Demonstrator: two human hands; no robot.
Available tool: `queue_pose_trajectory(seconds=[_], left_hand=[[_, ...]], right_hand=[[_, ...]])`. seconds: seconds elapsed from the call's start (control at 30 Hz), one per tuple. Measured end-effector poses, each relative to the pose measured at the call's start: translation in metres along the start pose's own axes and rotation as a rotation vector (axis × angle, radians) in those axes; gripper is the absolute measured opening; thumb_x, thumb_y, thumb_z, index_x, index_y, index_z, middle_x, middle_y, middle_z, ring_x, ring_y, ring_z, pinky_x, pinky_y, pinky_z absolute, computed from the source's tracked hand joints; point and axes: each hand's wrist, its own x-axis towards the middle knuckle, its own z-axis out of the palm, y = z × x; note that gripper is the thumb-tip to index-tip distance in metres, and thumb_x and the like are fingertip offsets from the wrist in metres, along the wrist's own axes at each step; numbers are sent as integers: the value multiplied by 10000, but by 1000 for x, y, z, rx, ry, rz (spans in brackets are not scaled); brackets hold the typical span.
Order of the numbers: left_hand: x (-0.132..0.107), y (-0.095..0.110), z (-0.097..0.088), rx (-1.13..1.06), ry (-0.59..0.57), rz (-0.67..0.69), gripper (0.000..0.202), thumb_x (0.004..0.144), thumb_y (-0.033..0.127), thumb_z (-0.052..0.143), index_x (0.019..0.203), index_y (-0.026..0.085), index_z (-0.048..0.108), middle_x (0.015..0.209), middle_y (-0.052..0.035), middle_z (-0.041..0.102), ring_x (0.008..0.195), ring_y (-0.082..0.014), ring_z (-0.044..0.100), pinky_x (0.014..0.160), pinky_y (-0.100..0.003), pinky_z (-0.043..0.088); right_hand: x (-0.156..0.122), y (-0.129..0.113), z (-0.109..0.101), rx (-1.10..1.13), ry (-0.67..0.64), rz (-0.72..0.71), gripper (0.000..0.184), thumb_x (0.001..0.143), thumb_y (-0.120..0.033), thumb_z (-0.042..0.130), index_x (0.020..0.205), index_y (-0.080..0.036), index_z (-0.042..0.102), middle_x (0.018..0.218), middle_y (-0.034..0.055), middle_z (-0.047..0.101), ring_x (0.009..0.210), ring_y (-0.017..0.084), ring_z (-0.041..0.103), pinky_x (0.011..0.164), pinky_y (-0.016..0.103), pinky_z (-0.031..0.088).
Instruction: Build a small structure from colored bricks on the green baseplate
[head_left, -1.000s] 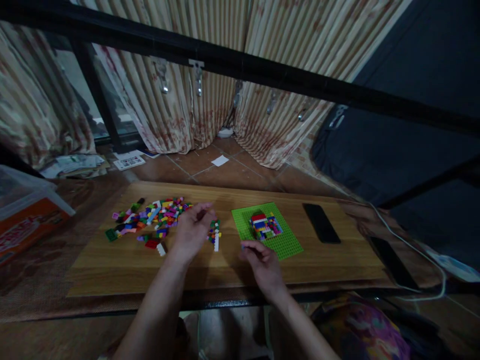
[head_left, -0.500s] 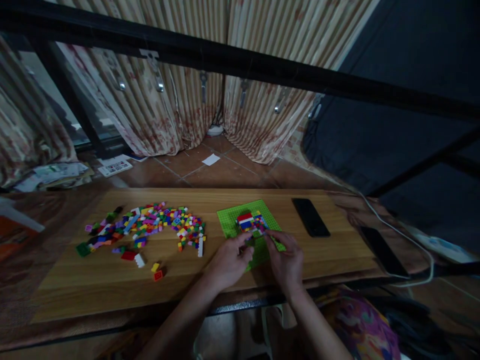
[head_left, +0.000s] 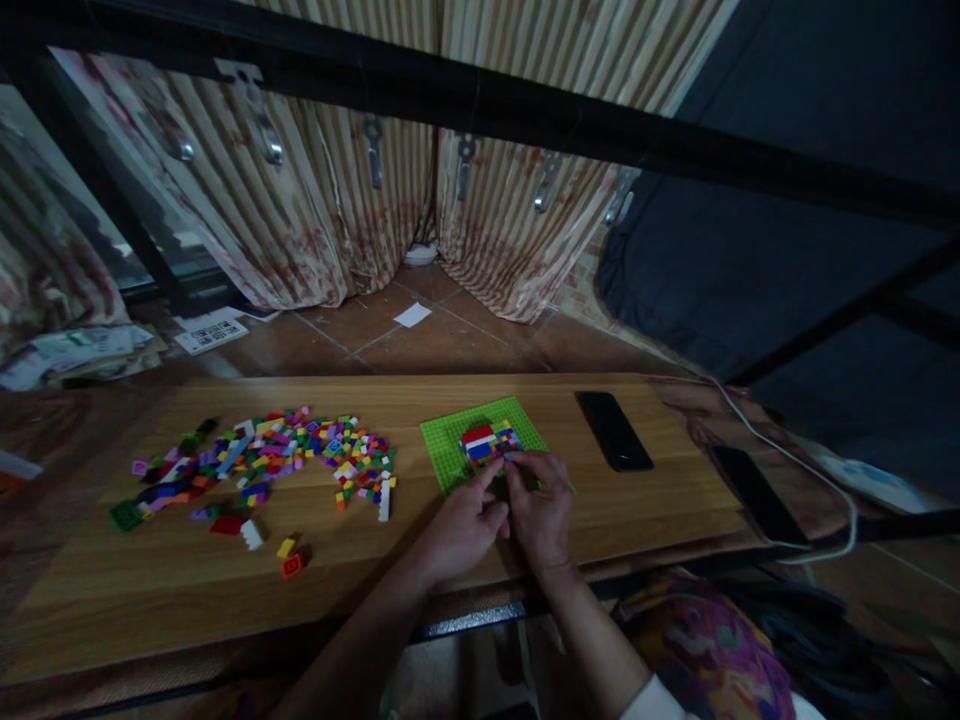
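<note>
A green baseplate (head_left: 450, 440) lies on the wooden table (head_left: 375, 560) with a small multicoloured brick build (head_left: 487, 441) on it. My left hand (head_left: 459, 525) and my right hand (head_left: 541, 510) meet over the plate's near half, fingertips pinched together beside the build. Both hands are closed; whatever small piece they press is hidden by the fingers. A spread of loose coloured bricks (head_left: 285, 455) lies to the left.
Two dark phones (head_left: 613, 430) (head_left: 754, 483) lie on the table's right part, with a white cable (head_left: 840, 500) at the right edge. A few stray bricks (head_left: 289, 560) sit near the front. Striped curtains and a tiled floor are beyond the table.
My left hand left the loose brick pile and came right to the green plate. My right hand moved up onto the plate to join it. The view shifted left.
</note>
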Motion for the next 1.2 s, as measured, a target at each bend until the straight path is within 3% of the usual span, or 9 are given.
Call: queue_pose_trajectory(seconds=[0.37, 0.5, 0.67, 0.87, 1.03, 1.2], left_hand=[[-1, 10, 1, 52, 7, -1, 664, 823, 199, 454, 1456, 126, 265, 638, 12, 617, 581, -129, 529, 651, -274, 419], [-1, 11, 1, 69, 2, -10, 663, 813, 183, 455, 1450, 131, 278, 625, 20, 617, 584, -132, 537, 654, -271, 419], [-1, 8, 2, 49, 9, -6, 658, 819, 210, 473, 1446, 136, 286, 633, 15, 622, 591, -137, 551, 652, -268, 421], [-3, 9, 1, 52, 44, 2, 634, 813, 200, 479, 1425, 130, 329, 643, 7, 622, 599, -142, 558, 636, -266, 423], [-9, 12, -13, 32, 118, 56, 500, 829, 225, 476, 1327, 181, 482, 640, 11, 611, 592, -134, 555, 611, -251, 420], [-20, 25, -49, -51, 362, 82, 473, 804, 284, 543, 1250, 127, 546, 629, 1, 618, 557, -124, 521, 542, -233, 403]], right_hand=[[11, 1, -6, 134, -36, 197, 231, 787, -374, 605, 872, -175, 684, 887, 65, 660, 833, 195, 594, 771, 345, 466], [16, 10, 3, 153, -35, 360, 279, 699, -408, 673, 838, -167, 699, 836, 60, 685, 754, 192, 606, 717, 334, 468], [21, 16, 9, 377, -55, 572, 334, 584, -396, 747, 796, -148, 676, 694, 29, 682, 614, 164, 594, 589, 288, 464], [23, 11, 12, 379, -23, 602, 285, 580, -345, 744, 763, -141, 667, 667, 18, 664, 576, 144, 572, 565, 269, 453], [21, 11, 9, 448, -49, 622, 296, 568, -329, 750, 785, -143, 672, 708, 26, 678, 600, 149, 586, 564, 266, 452], [16, 0, -4, 462, 65, 575, 310, 613, -380, 726, 795, -136, 668, 711, 37, 676, 626, 154, 588, 592, 273, 450]])
